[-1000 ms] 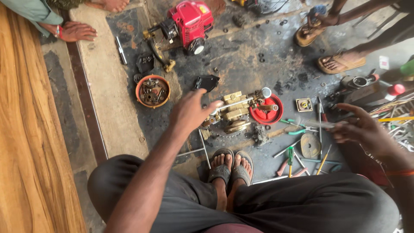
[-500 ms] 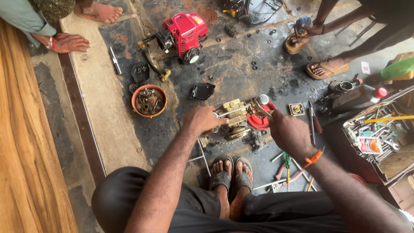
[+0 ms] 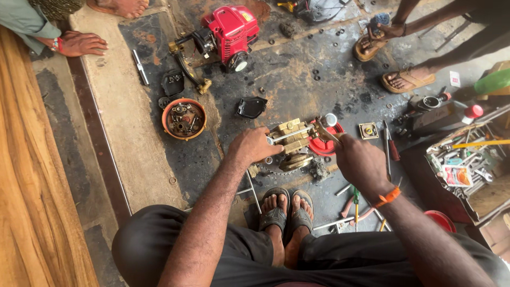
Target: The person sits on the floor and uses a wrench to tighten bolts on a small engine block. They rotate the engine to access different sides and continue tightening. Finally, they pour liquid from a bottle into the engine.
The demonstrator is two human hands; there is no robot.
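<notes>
A brass pump block (image 3: 291, 139) sits on the oily floor just ahead of my sandalled feet (image 3: 287, 211). My left hand (image 3: 253, 145) grips its left end and holds it down. My right hand (image 3: 360, 160), with an orange band at the wrist, is closed on a metal wrench-like tool (image 3: 325, 131) whose head rests at the right end of the brass block. A red round cap (image 3: 325, 145) lies under that end.
A red small engine (image 3: 228, 33) stands farther ahead. An orange bowl of metal parts (image 3: 184, 118) lies at the left. A box of tools (image 3: 467, 159) is at the right, loose tools by my right knee. Other people's hand (image 3: 79, 43) and feet (image 3: 404, 79) border the area.
My right hand has come in from the tools at the right to the brass block, now holding a tool against it. My left hand stayed on the block.
</notes>
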